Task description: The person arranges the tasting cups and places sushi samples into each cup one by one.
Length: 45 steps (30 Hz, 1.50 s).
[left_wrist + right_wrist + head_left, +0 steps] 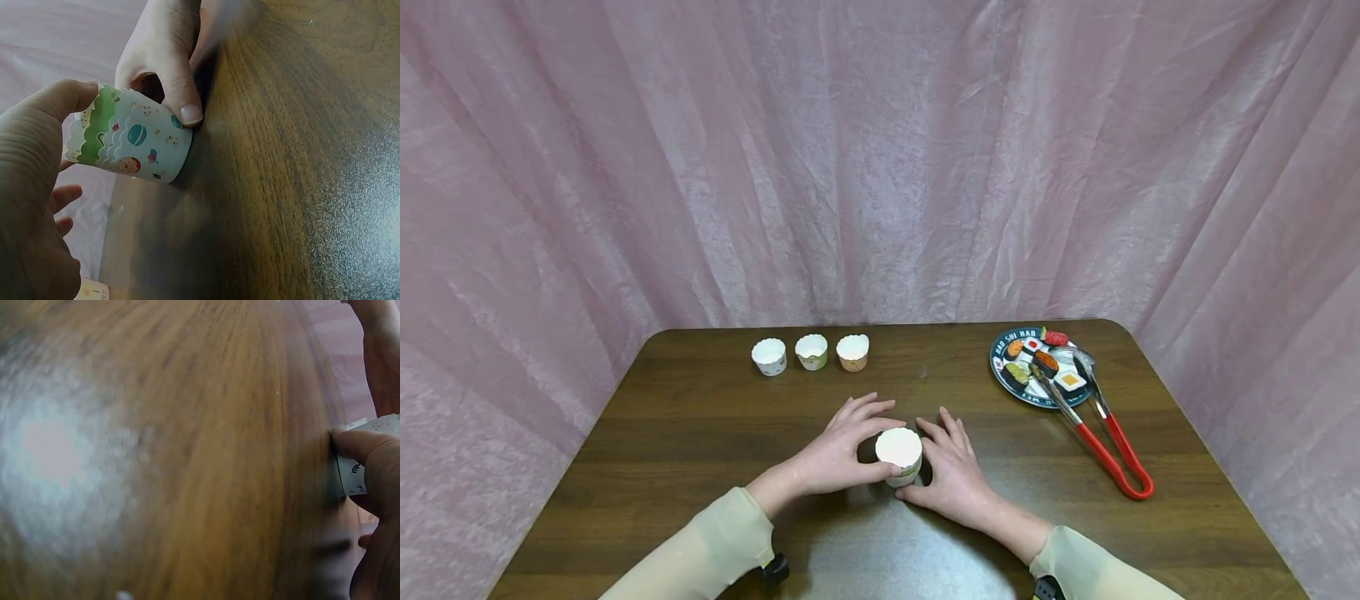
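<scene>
A stack of nested paper baking cups point(898, 450) stands near the middle of the table, between both hands. In the left wrist view, the scalloped rims of the stack point(147, 137) show one above another, a green-banded cup innermost and a white cup with small printed pictures outermost. My left hand point(842, 452) pinches the stack at its upper rim, thumb on the near side. Lower down, my right hand point(953, 477) grips the outermost cup close to its base, its thumb near the tabletop. The right wrist view catches only part of the white cup point(355, 472) behind the right thumb.
Three single baking cups stand in a row at the back left: a white one point(769, 358), a green one point(812, 353) and an orange one point(853, 354). At the back right, a dark round plate point(1037, 399) bears several sushi pieces, with red-handled tongs point(1101, 454) lying across it.
</scene>
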Each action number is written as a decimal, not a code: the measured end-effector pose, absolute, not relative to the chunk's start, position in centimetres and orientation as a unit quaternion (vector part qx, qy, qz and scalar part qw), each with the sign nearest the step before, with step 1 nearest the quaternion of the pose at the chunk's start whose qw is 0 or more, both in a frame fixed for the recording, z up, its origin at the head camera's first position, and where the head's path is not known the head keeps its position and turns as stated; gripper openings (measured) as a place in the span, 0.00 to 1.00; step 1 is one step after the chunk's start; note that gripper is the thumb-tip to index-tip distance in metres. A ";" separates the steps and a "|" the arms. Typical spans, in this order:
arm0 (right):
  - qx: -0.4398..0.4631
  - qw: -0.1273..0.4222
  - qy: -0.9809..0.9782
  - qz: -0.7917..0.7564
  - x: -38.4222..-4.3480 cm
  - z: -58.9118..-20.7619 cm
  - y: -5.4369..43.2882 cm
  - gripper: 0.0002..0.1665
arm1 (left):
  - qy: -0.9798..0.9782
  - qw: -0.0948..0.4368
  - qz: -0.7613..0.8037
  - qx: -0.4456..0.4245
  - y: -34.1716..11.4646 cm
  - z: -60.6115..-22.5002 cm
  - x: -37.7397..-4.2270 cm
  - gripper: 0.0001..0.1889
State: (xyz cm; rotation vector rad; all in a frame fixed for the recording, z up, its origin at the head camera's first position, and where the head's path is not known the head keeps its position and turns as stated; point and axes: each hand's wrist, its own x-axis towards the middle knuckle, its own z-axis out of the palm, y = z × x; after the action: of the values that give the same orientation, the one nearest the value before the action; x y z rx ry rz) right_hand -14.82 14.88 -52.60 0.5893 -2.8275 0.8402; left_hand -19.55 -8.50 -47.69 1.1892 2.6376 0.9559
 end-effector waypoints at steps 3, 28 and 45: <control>0.205 0.059 -0.937 0.276 -14.7 -52.5 15.1 0.41 | 0.865 0.049 0.314 0.388 -8.5 -47.6 -19.5 0.34; 0.212 0.065 -0.900 0.375 -14.8 -51.9 15.8 0.33 | 0.863 0.035 0.321 0.388 -8.3 -47.7 -19.6 0.32; 0.196 0.056 -0.910 0.360 -14.7 -51.7 15.7 0.33 | 0.863 0.027 0.329 0.383 -8.2 -47.2 -19.5 0.31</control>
State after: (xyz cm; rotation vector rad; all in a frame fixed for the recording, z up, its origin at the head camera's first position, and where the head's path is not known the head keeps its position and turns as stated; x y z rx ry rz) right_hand -14.69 15.67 -51.69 0.5944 -2.7615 1.0923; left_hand -19.54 -8.23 -47.18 1.1820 2.6660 1.0173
